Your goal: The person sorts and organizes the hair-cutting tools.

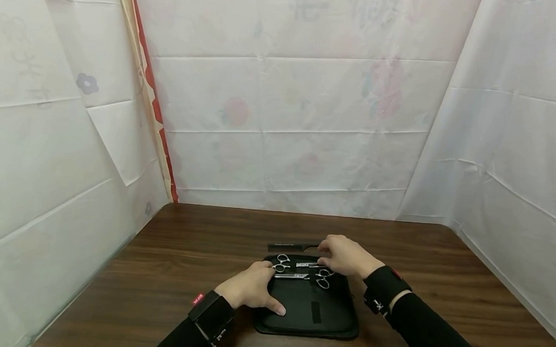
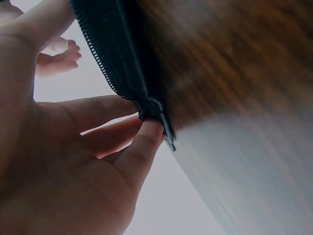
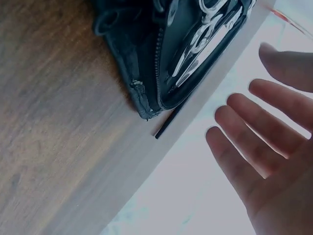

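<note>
A black zip case (image 1: 294,313) lies unfolded on the brown wooden table, with two pairs of silver scissors (image 1: 292,276) held in its far half. My left hand (image 1: 253,287) grips the case's left edge, thumb over the inner face. In the left wrist view its fingers (image 2: 142,147) curl at the zipped corner beside a zip pull (image 2: 170,142). Over the far right corner of the case is my right hand (image 1: 349,256). The right wrist view shows its fingers (image 3: 244,137) extended and spread, apart from the case, holding nothing. A black comb (image 1: 285,247) lies just behind the case.
White printed sheets (image 1: 285,116) hang behind the table and along both sides. A red-and-cream strip (image 1: 148,83) runs down the back left corner. The wooden table (image 1: 184,252) extends on both sides of the case.
</note>
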The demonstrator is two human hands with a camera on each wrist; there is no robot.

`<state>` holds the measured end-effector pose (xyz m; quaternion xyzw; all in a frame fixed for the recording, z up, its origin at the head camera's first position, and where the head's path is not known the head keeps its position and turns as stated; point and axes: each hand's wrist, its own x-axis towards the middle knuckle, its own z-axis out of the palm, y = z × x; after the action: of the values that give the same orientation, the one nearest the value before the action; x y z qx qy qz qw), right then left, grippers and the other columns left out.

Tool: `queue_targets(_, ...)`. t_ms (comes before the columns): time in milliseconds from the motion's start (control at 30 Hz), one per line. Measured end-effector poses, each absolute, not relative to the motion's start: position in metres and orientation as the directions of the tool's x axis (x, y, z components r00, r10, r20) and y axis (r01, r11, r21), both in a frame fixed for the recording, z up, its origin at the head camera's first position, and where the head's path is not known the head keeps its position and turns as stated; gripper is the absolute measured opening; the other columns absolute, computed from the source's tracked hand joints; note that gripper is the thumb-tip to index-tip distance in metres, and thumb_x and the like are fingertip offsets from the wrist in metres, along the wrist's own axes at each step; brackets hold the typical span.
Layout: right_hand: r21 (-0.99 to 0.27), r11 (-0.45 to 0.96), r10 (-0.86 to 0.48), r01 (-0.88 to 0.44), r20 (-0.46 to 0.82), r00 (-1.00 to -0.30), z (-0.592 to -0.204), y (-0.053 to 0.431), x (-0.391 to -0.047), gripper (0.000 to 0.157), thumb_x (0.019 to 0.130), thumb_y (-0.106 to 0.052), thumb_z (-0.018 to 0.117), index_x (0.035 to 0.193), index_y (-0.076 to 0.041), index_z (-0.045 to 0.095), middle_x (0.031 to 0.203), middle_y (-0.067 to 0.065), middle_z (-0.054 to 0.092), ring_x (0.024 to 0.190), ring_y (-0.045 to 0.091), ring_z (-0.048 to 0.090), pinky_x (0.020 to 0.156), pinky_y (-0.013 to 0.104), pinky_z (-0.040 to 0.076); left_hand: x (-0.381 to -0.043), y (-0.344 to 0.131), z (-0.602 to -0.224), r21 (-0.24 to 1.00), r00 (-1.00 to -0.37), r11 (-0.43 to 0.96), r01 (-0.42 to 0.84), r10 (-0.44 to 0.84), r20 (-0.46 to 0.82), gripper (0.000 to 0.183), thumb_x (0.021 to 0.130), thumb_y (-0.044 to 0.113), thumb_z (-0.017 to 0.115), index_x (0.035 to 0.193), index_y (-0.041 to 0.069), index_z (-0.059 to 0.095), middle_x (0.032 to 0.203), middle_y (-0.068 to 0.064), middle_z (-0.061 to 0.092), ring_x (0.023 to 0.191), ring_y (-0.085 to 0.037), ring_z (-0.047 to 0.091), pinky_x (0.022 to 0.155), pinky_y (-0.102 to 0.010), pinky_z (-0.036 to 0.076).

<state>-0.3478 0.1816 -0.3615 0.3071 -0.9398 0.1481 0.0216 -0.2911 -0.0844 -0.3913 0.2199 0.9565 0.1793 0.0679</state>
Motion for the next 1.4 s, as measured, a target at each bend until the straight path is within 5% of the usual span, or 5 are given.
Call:
queue_targets(367,-0.096,0.789,-0.570,-0.606,0.251,-0.782,-0.355,0.171,-0.367,0.022,0.096,-0.016,0.072,0.116,-0.007,0.071,0.107,0.008,0.063,0.095,0.024,0.063,0.078,0.037,0.053,-0.290,-0.085,-0.389,0.371,-0.895,0.842,0.392,0.442,-0.058,0.098,0.070,0.055,0.090,0.137,-0.008,0.057,0.149,-0.021,0.047,0.139,-0.037,0.042,0.109,-0.050,0.042)
queue_targets(600,-0.194,0.799,-0.525,-0.569,0.235,-0.818,-0.354,0.157,-0.378,0.025,0.097,-0.015,0.070,0.121,-0.005,0.070,0.116,0.011,0.064,0.103,0.028,0.063,0.082,0.041,0.053,-0.292,-0.086,-0.389,0.355,-0.897,0.848,0.393,0.439,-0.055,0.098,0.070,0.056,0.090,0.137,-0.007,0.057,0.148,-0.019,0.048,0.139,-0.035,0.043,0.108,-0.048,0.043)
queue_targets(933,-0.213,0.827,-0.509,-0.520,0.106,-0.854,-0.365,0.150,-0.389,0.036,0.096,-0.012,0.070,0.129,0.002,0.065,0.124,0.018,0.062,0.116,0.035,0.060,0.096,0.049,0.050,-0.290,-0.085,-0.391,0.365,-0.897,0.847,0.386,0.437,-0.066,0.097,0.070,0.055,0.090,0.137,-0.008,0.058,0.148,-0.019,0.048,0.139,-0.035,0.042,0.109,-0.048,0.043)
queue_targets(1167,-0.227,0.829,-0.513,-0.512,0.060,-0.857,-0.376,0.147,-0.394,0.027,0.096,-0.009,0.070,0.121,0.001,0.069,0.119,0.017,0.066,0.110,0.033,0.064,0.093,0.049,0.052,-0.291,-0.083,-0.391,0.366,-0.899,0.850,0.379,0.432,-0.073,0.097,0.071,0.056,0.089,0.138,-0.007,0.057,0.148,-0.018,0.048,0.139,-0.033,0.043,0.109,-0.047,0.042)
queue_targets(1400,-0.258,0.830,-0.517,-0.494,-0.026,-0.856,-0.387,0.142,-0.397,0.035,0.100,-0.007,0.062,0.134,0.002,0.063,0.131,0.019,0.064,0.123,0.036,0.060,0.102,0.051,0.047,-0.290,-0.083,-0.389,0.357,-0.898,0.852,0.384,0.434,-0.070,0.097,0.071,0.056,0.089,0.138,-0.007,0.058,0.148,-0.018,0.048,0.139,-0.033,0.043,0.109,-0.046,0.043)
